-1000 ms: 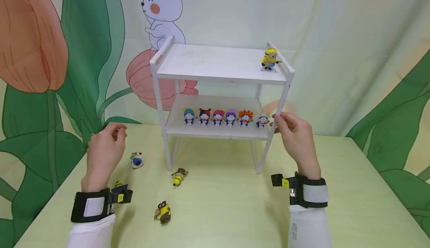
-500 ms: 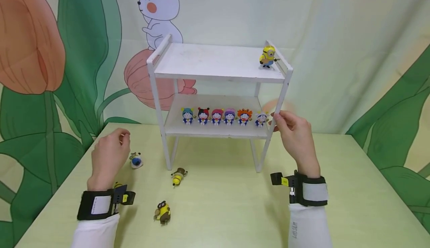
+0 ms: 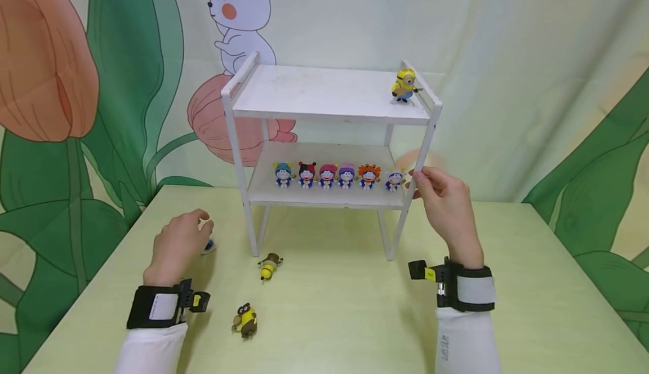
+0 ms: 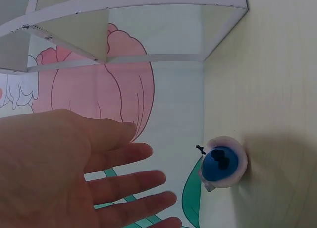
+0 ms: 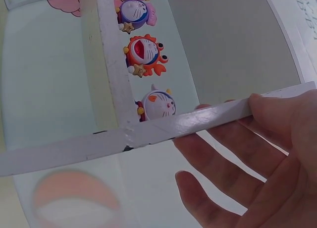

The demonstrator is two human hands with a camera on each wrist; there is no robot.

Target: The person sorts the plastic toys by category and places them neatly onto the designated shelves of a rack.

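Note:
My left hand hovers over the table at the left, fingers loosely spread and holding nothing. Just beyond its fingertips lies a small white figurine with a blue round part, mostly hidden by the hand in the head view. My right hand pinches the front right post of a white two-tier shelf, thumb on one side and fingers behind, as the right wrist view shows. Closest to those fingers on the lower tier stands a white-hatted figurine. Beside it is one in an orange crab hat.
More hatted figurines continue the lower-tier row leftward. A yellow one-eyed Minion figurine stands at the top tier's right end. Two Minion figurines, one brown and yellow and one with goggles, lie on the table in front.
My left hand has moved right and slightly down, over the white and blue figurine, with its fingers opening out. The right hand stays on the shelf post.

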